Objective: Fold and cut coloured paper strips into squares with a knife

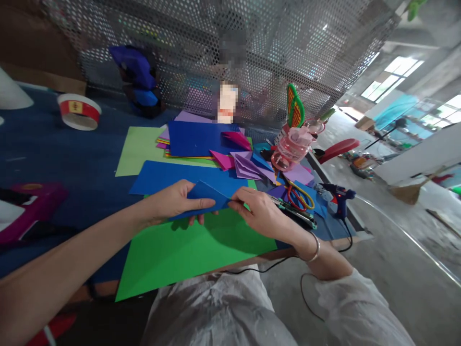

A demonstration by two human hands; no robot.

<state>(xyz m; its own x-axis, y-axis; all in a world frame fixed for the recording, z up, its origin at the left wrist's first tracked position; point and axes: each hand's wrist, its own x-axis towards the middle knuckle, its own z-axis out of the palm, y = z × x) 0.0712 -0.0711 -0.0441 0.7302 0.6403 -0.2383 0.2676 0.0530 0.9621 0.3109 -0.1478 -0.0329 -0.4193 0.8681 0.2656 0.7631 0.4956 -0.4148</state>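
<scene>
A folded blue paper piece (pixel 203 198) is held just above a large green sheet (pixel 187 250) at the near edge of the table. My left hand (pixel 171 202) grips its left side, thumb on top and fingers underneath. On the other side my right hand (pixel 261 214), with a silver bangle at the wrist, pinches the right corner. A bigger blue sheet (pixel 169 178) lies flat right behind the folded piece.
A stack of coloured sheets (pixel 194 139) and folded purple and pink paper shapes (pixel 241 163) lie behind. Right of them stand a pink plastic jar (pixel 290 151), red-and-yellow scissors (pixel 298 196) and a blue glue gun (pixel 338 197) with its cord. A tape roll (pixel 79 111) sits far left, a perforated metal screen (pixel 223 53) at the back.
</scene>
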